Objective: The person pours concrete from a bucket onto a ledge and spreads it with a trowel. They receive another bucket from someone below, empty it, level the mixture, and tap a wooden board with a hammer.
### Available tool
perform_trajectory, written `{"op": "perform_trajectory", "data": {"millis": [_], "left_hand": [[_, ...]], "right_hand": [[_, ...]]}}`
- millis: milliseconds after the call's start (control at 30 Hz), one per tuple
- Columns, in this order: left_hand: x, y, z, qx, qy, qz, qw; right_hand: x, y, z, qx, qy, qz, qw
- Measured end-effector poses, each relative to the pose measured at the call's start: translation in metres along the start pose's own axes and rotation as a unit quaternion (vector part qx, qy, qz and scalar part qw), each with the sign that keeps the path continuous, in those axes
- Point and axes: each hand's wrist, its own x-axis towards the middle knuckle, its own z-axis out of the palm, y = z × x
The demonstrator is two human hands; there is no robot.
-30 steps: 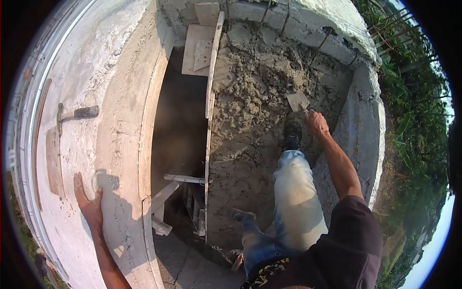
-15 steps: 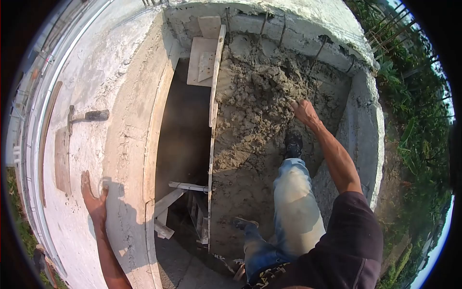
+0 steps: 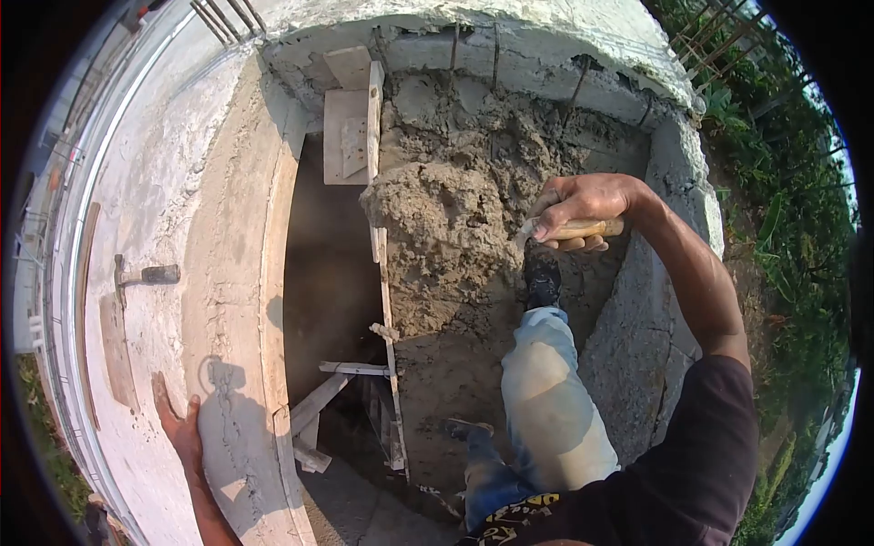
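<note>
My right hand (image 3: 580, 207) grips the wooden handle of a trowel (image 3: 583, 228), raised above the wet mortar bed. The trowel's blade is hidden under a big heaped load of grey mortar (image 3: 428, 218) that it carries, out to the left of the hand. My left hand (image 3: 182, 428) rests flat, fingers spread, on the curved concrete wall top (image 3: 155, 182) at the lower left. My leg in pale jeans (image 3: 546, 400) and a dark shoe (image 3: 543, 278) stand in the mortar bed (image 3: 455, 364).
A hammer (image 3: 146, 275) lies on the wall top at the left. A dark opening (image 3: 332, 273) drops beside an upright timber form board (image 3: 387, 309), with loose planks (image 3: 350, 127) at its far end. Rebar sticks up from the far wall. Green plants fill the right.
My right hand has lifted from the mortar bed with the trowel, now loaded with a large heap of mortar, and come nearer. My left hand stays on the wall.
</note>
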Motion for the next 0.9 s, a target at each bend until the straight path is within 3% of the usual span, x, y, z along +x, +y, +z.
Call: {"op": "perform_trajectory", "data": {"millis": [67,133,167,233,267,333,400,467,567,633,667,733,800,867,900], "left_hand": [[0.0,0.001,0.0,-0.038,-0.003,-0.015,0.999],[0.0,0.004,-0.001,-0.039,-0.003,-0.022,0.999],[-0.001,0.002,-0.001,-0.05,-0.006,-0.027,0.998],[0.003,-0.008,-0.003,-0.034,0.001,-0.016,0.999],[0.0,-0.012,-0.003,-0.017,-0.003,-0.009,1.0],[-0.002,-0.014,-0.003,-0.012,-0.011,0.006,1.0],[0.002,-0.011,-0.001,-0.009,-0.002,0.029,1.0],[-0.001,-0.005,-0.001,-0.006,0.006,0.004,1.0],[0.0,-0.006,-0.002,0.0,0.005,-0.005,1.0],[-0.001,-0.005,-0.003,0.006,-0.001,-0.007,1.0],[0.001,-0.006,-0.002,0.005,-0.001,-0.006,1.0],[0.0,-0.012,-0.004,0.002,-0.006,0.001,1.0],[0.001,-0.013,-0.003,-0.007,-0.002,0.013,1.0],[0.0,-0.011,-0.003,-0.002,-0.005,0.011,1.0],[-0.002,-0.011,-0.004,-0.004,-0.005,0.007,1.0]], "right_hand": [[0.016,0.034,-0.041,0.114,-0.027,0.047,0.992],[0.028,0.089,-0.084,0.204,0.113,0.052,0.971],[0.02,0.103,-0.078,0.206,0.111,0.055,0.971],[0.016,0.106,-0.069,0.134,0.302,0.007,0.944],[0.02,0.107,-0.059,0.131,0.299,0.009,0.945],[0.011,0.106,-0.028,-0.004,0.443,0.061,0.895],[0.038,0.153,-0.03,-0.031,0.463,0.094,0.881],[0.076,0.2,-0.044,-0.066,0.578,0.12,0.804],[0.123,0.205,-0.078,-0.016,0.617,0.136,0.775],[0.159,0.182,-0.086,0.081,0.622,0.062,0.777],[0.185,0.18,-0.106,-0.182,0.581,0.041,0.792],[0.198,0.122,-0.087,-0.022,0.559,0.047,0.827],[0.197,0.123,-0.099,-0.108,0.541,0.209,0.807],[0.15,0.13,-0.099,-0.248,0.525,0.273,0.767],[0.128,0.138,-0.094,-0.223,0.543,0.286,0.758]]}}
